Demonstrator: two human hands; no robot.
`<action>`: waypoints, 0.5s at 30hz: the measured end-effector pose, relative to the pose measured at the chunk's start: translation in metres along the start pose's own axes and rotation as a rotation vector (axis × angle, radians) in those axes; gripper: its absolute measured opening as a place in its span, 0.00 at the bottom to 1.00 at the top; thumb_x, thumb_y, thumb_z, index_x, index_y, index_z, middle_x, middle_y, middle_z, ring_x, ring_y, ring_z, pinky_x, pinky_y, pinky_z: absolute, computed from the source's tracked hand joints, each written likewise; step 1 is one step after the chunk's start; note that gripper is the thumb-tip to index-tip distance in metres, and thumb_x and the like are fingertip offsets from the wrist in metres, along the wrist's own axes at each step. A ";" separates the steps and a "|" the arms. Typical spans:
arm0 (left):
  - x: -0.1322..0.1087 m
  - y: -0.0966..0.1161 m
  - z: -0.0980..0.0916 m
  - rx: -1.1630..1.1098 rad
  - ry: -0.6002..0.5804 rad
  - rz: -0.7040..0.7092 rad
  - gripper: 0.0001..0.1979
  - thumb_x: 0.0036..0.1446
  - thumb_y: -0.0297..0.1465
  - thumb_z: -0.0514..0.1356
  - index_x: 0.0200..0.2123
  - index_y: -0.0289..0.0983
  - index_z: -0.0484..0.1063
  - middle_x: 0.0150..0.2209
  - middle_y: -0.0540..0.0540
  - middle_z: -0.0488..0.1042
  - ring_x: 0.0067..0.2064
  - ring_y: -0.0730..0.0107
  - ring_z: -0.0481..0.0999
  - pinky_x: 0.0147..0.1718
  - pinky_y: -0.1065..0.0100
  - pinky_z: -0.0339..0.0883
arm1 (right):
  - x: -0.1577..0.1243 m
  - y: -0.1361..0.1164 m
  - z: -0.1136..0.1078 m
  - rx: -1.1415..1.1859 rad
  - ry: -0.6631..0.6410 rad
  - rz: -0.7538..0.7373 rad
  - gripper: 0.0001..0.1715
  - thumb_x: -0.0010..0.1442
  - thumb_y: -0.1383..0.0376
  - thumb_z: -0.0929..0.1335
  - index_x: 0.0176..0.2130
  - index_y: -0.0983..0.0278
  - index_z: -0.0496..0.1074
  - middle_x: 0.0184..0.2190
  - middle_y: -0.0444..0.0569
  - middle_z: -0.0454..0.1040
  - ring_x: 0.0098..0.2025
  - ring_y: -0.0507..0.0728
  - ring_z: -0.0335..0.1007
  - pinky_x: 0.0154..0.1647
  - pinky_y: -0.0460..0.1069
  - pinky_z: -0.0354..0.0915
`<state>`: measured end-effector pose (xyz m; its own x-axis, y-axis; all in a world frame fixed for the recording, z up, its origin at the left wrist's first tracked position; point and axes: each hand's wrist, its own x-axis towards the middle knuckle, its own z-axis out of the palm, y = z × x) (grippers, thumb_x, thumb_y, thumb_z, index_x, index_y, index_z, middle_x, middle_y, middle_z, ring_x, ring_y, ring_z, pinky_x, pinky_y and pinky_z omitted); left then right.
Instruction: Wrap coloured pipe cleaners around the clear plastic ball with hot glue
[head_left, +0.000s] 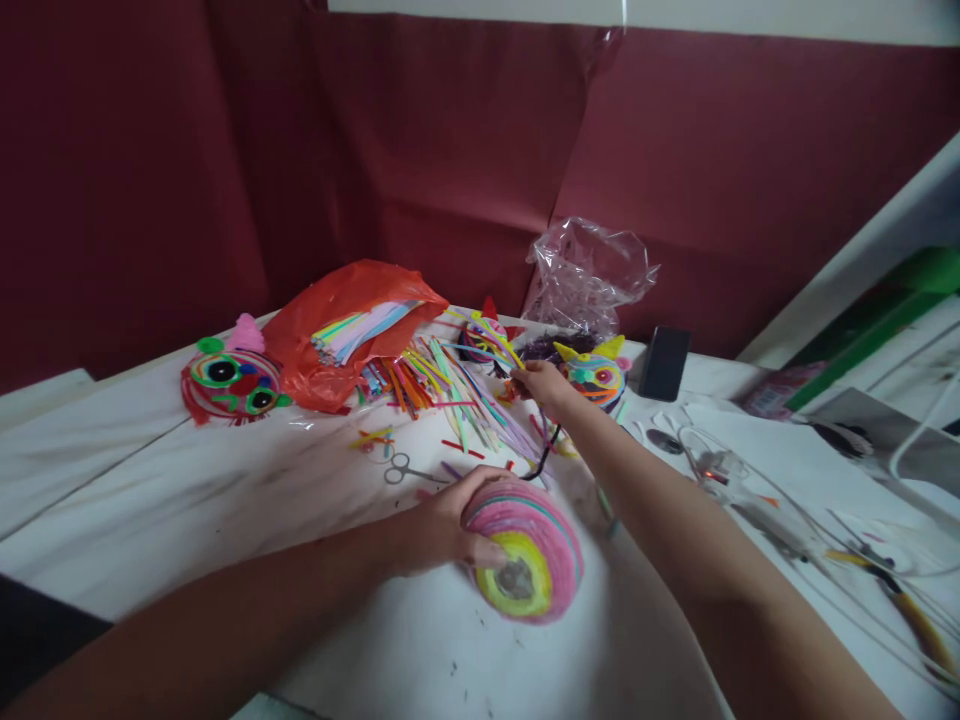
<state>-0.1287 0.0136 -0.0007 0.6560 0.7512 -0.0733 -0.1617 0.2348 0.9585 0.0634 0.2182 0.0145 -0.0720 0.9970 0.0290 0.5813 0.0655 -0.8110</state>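
Observation:
My left hand (pixel 457 525) is wrapped round a rounded ball (pixel 559 545) covered in coiled pink fuzzy strands, with a yellow ring and a grey centre. My right hand (pixel 544 385) reaches out to the pile of loose pipe cleaners (pixel 457 395), fingers pinched at the end of a yellow pipe cleaner (pixel 511 350). A black pipe cleaner (pixel 544 462) curves up from behind the ball toward my right wrist. Small scissors (pixel 409 472) lie left of the ball among cut scraps (pixel 375 438).
A red plastic bag (pixel 300 345) holds more pipe cleaners. Decorated faces stand at left (pixel 232 380) and right (pixel 600 375). Behind are a crumpled clear bag (pixel 589 265) and a dark phone (pixel 665 362). Cables and a glue gun (pixel 780 525) lie at right, near yellow-handled pliers (pixel 915 615).

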 end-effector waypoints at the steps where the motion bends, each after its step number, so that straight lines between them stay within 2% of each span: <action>1: 0.000 -0.001 0.000 0.001 0.001 0.005 0.42 0.32 0.31 0.71 0.54 0.37 0.61 0.49 0.42 0.71 0.49 0.56 0.71 0.46 0.59 0.64 | -0.001 -0.001 -0.005 -0.057 -0.002 0.025 0.18 0.66 0.59 0.67 0.52 0.66 0.70 0.48 0.52 0.73 0.44 0.57 0.74 0.44 0.56 0.72; 3: 0.001 -0.002 -0.001 -0.003 -0.009 0.011 0.42 0.32 0.31 0.71 0.54 0.37 0.62 0.49 0.42 0.71 0.48 0.57 0.71 0.46 0.59 0.64 | -0.005 -0.004 -0.010 -0.180 0.010 0.054 0.17 0.65 0.59 0.67 0.46 0.69 0.73 0.42 0.54 0.77 0.42 0.58 0.75 0.42 0.53 0.71; 5: 0.001 -0.003 -0.001 -0.008 -0.023 0.010 0.41 0.33 0.31 0.72 0.54 0.37 0.62 0.48 0.42 0.71 0.48 0.58 0.71 0.46 0.59 0.64 | -0.013 -0.009 -0.002 -0.285 0.031 0.043 0.18 0.61 0.57 0.69 0.41 0.71 0.74 0.40 0.58 0.78 0.43 0.62 0.75 0.42 0.52 0.69; 8: 0.002 -0.006 -0.003 -0.019 -0.040 0.023 0.42 0.34 0.32 0.72 0.54 0.38 0.61 0.49 0.42 0.71 0.49 0.57 0.71 0.47 0.59 0.64 | -0.028 -0.017 0.026 -0.389 0.026 -0.014 0.28 0.52 0.52 0.74 0.45 0.69 0.74 0.43 0.62 0.79 0.49 0.68 0.73 0.46 0.54 0.66; 10: 0.002 -0.007 -0.004 -0.019 -0.047 0.033 0.42 0.33 0.33 0.73 0.54 0.38 0.61 0.50 0.42 0.70 0.50 0.55 0.71 0.48 0.58 0.63 | -0.035 -0.020 0.047 -0.416 0.009 -0.041 0.32 0.47 0.53 0.76 0.47 0.67 0.73 0.46 0.63 0.78 0.53 0.70 0.71 0.48 0.55 0.65; 12: 0.001 -0.007 -0.004 -0.014 -0.050 0.026 0.43 0.33 0.34 0.73 0.55 0.38 0.60 0.50 0.42 0.70 0.51 0.55 0.71 0.49 0.57 0.63 | -0.035 -0.021 0.060 -0.411 0.013 -0.053 0.28 0.47 0.59 0.76 0.46 0.67 0.73 0.46 0.64 0.78 0.53 0.69 0.71 0.49 0.54 0.65; 15: 0.000 -0.004 -0.002 -0.012 -0.043 0.014 0.43 0.33 0.33 0.73 0.54 0.38 0.60 0.49 0.42 0.70 0.50 0.56 0.71 0.48 0.58 0.63 | -0.025 -0.017 0.056 -0.337 0.047 -0.053 0.18 0.52 0.66 0.72 0.44 0.67 0.74 0.42 0.62 0.79 0.48 0.64 0.74 0.46 0.51 0.66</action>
<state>-0.1296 0.0133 -0.0051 0.6846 0.7274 -0.0479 -0.1795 0.2318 0.9561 0.0097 0.1901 -0.0055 -0.0763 0.9921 0.0995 0.8137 0.1196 -0.5688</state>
